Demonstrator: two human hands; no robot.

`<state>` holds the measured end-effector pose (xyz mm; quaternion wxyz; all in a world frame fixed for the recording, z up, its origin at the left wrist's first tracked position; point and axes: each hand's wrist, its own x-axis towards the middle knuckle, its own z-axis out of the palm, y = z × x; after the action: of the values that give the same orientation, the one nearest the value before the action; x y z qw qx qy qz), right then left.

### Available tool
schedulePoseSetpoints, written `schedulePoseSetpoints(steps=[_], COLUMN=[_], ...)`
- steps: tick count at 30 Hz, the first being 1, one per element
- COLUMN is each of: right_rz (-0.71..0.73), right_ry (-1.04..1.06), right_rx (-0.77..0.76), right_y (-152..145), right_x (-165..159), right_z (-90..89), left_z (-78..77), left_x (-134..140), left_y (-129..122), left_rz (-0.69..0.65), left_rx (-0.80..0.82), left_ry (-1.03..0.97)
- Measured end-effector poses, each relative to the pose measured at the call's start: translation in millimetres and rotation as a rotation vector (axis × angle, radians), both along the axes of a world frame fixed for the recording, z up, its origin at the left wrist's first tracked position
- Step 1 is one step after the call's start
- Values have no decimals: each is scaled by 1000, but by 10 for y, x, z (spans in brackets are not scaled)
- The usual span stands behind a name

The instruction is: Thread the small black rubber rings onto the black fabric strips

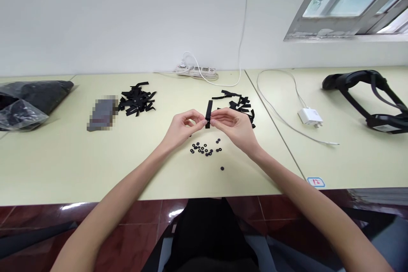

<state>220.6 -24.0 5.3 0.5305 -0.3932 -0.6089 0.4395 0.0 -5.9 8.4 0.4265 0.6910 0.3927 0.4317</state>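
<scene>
Between my two hands a narrow black strip point(209, 108) stands lengthwise, pointing away from me above the table. My left hand point(186, 126) pinches it from the left with thumb and index finger. From the other side my right hand point(235, 128) pinches it too, fingertips close to the left ones. Whether a small part sits between the fingertips, I cannot make out. Below the hands lie several small black round pieces point(202, 148), some ring-like with pale centres. A heap of black strips point(137, 100) lies to the left, and more black strips point(240, 104) lie behind my right hand.
A pixelated dark object point(102, 113) and a plastic bag of black material point(35, 100) are at left. A power strip point(197, 71) with a white cable lies by the wall. Rightward are a white charger point(310, 116), its cable and a black headset point(363, 97).
</scene>
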Motion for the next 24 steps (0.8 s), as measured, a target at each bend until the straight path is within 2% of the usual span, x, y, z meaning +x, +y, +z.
schedulePoseSetpoints(steps=[4,11,24], right_rz=[-26,-95,-149], right_ry=[-44,-73,-130], right_rx=[37,114,243], right_y=[-3,-6,-42], right_x=[-29,-54,-79], right_z=[-34,-80,-83], left_z=[3,-22,-100], left_x=[30,58,40], left_y=[-28,-49,-52], left_rz=[56,76,142], left_rx=[20,82,364], left_ry=[26,52,115])
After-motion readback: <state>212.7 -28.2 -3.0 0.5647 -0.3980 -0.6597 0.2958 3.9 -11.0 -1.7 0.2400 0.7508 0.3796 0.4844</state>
